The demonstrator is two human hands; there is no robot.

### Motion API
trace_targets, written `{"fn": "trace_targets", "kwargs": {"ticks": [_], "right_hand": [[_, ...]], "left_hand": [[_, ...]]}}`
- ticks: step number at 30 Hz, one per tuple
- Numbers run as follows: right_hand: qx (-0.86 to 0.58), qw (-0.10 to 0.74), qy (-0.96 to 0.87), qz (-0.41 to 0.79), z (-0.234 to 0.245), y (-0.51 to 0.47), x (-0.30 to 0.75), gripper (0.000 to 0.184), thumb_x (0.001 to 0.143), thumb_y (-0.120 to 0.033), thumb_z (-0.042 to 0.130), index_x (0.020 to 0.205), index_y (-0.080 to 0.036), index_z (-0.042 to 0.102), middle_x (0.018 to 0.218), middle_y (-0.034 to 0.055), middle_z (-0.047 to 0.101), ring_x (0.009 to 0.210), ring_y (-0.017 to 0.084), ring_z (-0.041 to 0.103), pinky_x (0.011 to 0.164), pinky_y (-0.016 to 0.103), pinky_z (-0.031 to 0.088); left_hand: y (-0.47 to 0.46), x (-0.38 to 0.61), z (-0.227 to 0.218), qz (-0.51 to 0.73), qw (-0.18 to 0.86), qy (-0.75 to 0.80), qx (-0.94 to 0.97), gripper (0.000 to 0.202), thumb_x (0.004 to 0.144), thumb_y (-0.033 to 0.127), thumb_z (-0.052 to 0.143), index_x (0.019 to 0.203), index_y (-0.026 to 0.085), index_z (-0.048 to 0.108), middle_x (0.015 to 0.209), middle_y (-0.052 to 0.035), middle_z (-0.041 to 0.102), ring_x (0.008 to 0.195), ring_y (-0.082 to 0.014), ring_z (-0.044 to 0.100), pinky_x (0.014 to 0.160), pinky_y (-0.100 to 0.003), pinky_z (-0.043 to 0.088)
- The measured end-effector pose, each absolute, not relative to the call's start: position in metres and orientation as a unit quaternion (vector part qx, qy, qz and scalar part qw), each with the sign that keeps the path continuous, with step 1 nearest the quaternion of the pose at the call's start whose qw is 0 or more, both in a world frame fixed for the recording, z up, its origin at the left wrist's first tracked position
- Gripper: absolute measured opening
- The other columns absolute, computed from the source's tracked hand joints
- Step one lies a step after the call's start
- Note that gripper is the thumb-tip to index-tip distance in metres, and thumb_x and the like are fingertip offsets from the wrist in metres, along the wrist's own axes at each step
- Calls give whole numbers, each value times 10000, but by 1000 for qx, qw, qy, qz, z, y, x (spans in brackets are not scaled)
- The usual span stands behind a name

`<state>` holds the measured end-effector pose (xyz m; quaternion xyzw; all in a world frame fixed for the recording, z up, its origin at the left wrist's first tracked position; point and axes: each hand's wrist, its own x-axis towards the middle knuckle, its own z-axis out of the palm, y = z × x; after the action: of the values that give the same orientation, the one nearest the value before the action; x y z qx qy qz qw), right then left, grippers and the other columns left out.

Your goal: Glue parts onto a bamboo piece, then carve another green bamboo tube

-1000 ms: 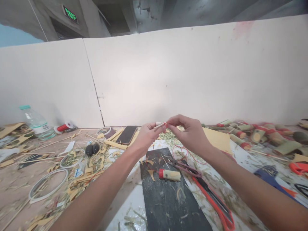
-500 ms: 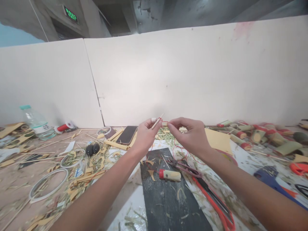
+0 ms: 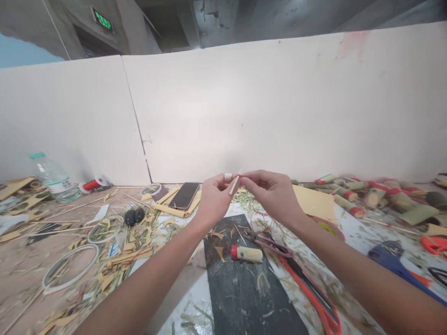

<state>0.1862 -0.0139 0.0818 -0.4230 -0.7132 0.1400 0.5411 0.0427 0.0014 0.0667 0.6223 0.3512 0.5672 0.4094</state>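
Pinched in my left hand point(image 3: 217, 197) is a thin pale wooden stick point(image 3: 234, 185), tilted up to the right, with red string point(image 3: 238, 176) around its upper part. A white wrap covers one finger of that hand. My right hand point(image 3: 270, 188) is closed at the string, its thumb and forefinger pressed together beside the stick. The two hands nearly touch. Loose red string lies in loops below my right hand. Under them, a short bamboo piece point(image 3: 247, 254) with a red end rests on a dark board point(image 3: 244, 293).
Pliers point(image 3: 270, 244) and a red-handled cutter point(image 3: 310, 293) lie right of the board. At left are a phone point(image 3: 184, 196), tape rings point(image 3: 71, 269), a red string spool point(image 3: 92, 184) and a bottle point(image 3: 56, 179). Bamboo pieces point(image 3: 380, 195) pile up at right. A white partition point(image 3: 265, 107) stands behind.
My right hand has moved left, up against the stick, closing the gap that the red string spanned. My left hand has shifted slightly right, and the stick stands steeper.
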Motion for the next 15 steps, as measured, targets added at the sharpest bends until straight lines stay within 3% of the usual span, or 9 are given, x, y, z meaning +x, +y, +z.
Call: {"fn": "trace_targets", "kwargs": {"ticks": [6,10,15], "right_hand": [[-422,525,-730,113,84,-14,189,119,843,-261,587,796,-193,673,734,14,689,664,150,618,632,271,457],[-420,520,-733,128,83,-14,187,102,868,-256,532,820,-195,598,761,15,630,688,145,561,649,279,421],[-375,503,-721,295,85,-10,188,165,870,-337,523,802,-192,562,724,-2,559,668,136,498,626,275,379]], "left_hand": [[-4,39,73,543,350,387,658,228,777,357,626,748,147,708,538,35,490,517,-83,357,493,-220,272],[-7,43,76,553,453,359,600,194,748,330,641,692,144,650,550,49,467,500,-62,329,486,-207,251],[-4,43,76,534,565,326,538,208,721,318,661,668,138,569,606,48,469,428,-23,245,429,-212,134]]}}
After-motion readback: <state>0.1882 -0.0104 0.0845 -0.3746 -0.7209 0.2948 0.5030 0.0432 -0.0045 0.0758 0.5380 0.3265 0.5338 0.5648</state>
